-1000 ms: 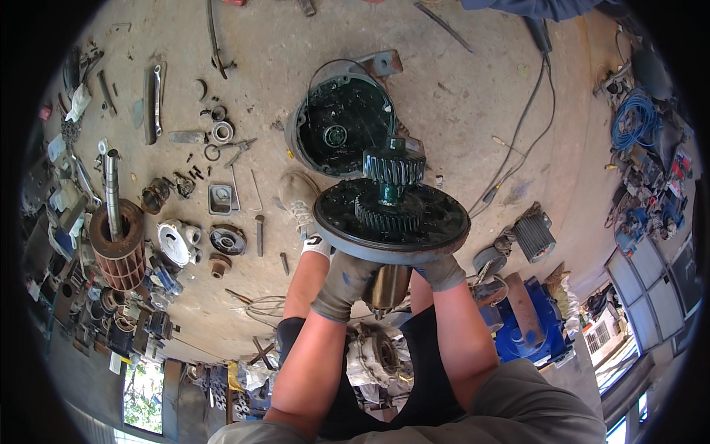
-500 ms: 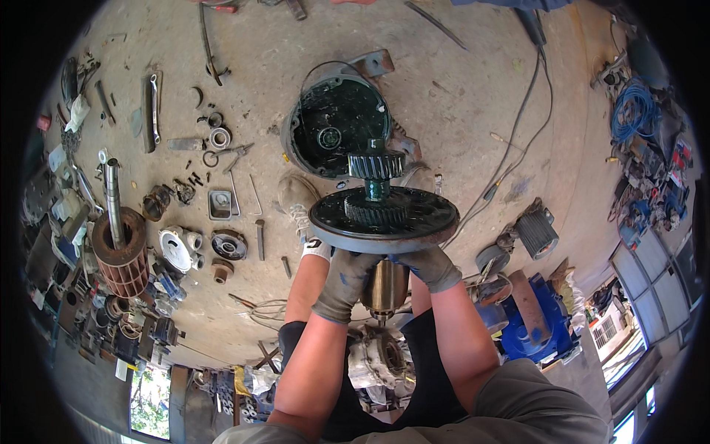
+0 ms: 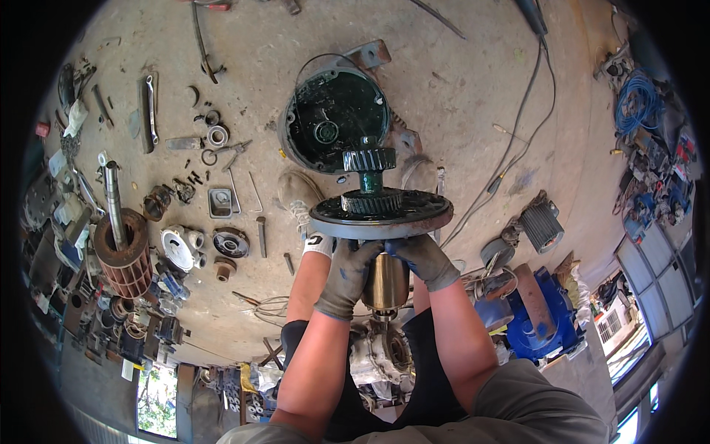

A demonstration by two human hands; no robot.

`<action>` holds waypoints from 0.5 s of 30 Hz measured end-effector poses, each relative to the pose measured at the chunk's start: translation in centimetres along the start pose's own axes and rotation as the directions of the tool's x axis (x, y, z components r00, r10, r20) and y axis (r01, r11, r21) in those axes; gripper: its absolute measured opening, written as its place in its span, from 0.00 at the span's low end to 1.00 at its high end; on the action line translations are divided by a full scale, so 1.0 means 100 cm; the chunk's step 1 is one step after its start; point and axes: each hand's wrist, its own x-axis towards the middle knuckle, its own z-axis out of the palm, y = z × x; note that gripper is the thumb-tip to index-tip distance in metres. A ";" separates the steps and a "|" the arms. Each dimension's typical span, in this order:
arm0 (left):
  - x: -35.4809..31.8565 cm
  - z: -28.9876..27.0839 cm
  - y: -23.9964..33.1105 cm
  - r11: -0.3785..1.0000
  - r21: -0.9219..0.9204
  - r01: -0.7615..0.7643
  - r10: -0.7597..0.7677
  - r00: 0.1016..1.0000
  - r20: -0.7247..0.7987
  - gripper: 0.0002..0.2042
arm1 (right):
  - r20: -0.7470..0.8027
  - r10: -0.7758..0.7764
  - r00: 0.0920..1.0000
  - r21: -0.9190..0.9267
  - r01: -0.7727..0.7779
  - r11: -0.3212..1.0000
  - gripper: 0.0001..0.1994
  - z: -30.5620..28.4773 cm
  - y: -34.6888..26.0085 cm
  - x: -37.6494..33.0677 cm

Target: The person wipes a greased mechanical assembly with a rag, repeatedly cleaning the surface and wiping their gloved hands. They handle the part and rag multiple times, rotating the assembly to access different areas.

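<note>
Held up between my gloved hands is a gear assembly: a round grey flange plate (image 3: 381,228) with two dark oily gears (image 3: 369,160) on a shaft above it. A brass-coloured cylinder (image 3: 385,281) hangs beneath the plate. My left hand (image 3: 347,274) grips under the plate on the left side of the cylinder. On the other side my right hand (image 3: 425,260) does the same, its fingers curled below the plate. Just beyond stands an open round gear housing (image 3: 285,140), dark green and oily inside, with a cable looped over its rim.
To the left lie a rusty rotor with a shaft (image 3: 122,251), a small metal tray (image 3: 220,202), bearing rings (image 3: 217,136) and a wrench (image 3: 152,111). On the right are a grey finned motor (image 3: 542,226), a blue casing (image 3: 543,314) and a cable (image 3: 510,159) across the floor.
The gear assembly has risen slightly, and its plate now shows more edge-on. More of the brass-coloured cylinder shows beneath. Both hands keep their hold.
</note>
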 end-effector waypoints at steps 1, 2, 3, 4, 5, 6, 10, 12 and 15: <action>0.000 0.000 0.000 0.999 0.027 -0.027 0.027 1.000 -0.015 0.18 | 0.001 -0.003 1.000 -0.015 0.003 1.000 0.36 0.000 0.000 0.000; -0.001 0.001 0.000 1.000 -0.017 -0.016 0.015 1.000 -0.008 0.18 | 0.003 -0.009 1.000 -0.044 0.009 0.999 0.36 -0.001 0.001 0.000; 0.000 0.001 0.000 0.999 -0.046 -0.006 0.006 1.000 -0.012 0.18 | 0.003 -0.026 1.000 -0.048 0.026 0.999 0.35 -0.001 0.001 0.000; -0.001 0.001 0.001 0.998 -0.068 0.018 -0.019 1.000 -0.012 0.18 | 0.002 -0.045 0.999 -0.066 0.045 0.997 0.35 -0.002 0.002 0.000; -0.001 0.000 0.002 0.995 -0.090 0.042 -0.043 0.999 -0.012 0.18 | -0.008 -0.072 0.997 -0.106 0.070 0.992 0.35 -0.002 0.002 -0.001; -0.001 -0.002 0.004 0.991 -0.105 0.081 -0.083 0.997 -0.007 0.18 | 0.007 -0.054 0.999 -0.059 0.054 0.997 0.35 -0.002 0.003 -0.002; 0.001 -0.011 0.005 0.965 0.221 -0.144 0.109 0.981 0.163 0.19 | 0.047 -0.188 0.981 -0.119 0.192 0.974 0.35 -0.001 0.001 -0.006; 0.000 -0.012 0.004 0.961 0.222 -0.166 0.143 0.983 0.119 0.21 | 0.064 -0.248 0.967 -0.125 0.255 0.959 0.37 -0.001 -0.002 -0.008; -0.001 -0.011 0.003 0.997 0.013 -0.070 0.070 0.997 0.024 0.25 | 0.144 -0.482 0.864 -0.662 0.446 0.603 0.40 -0.004 -0.007 -0.008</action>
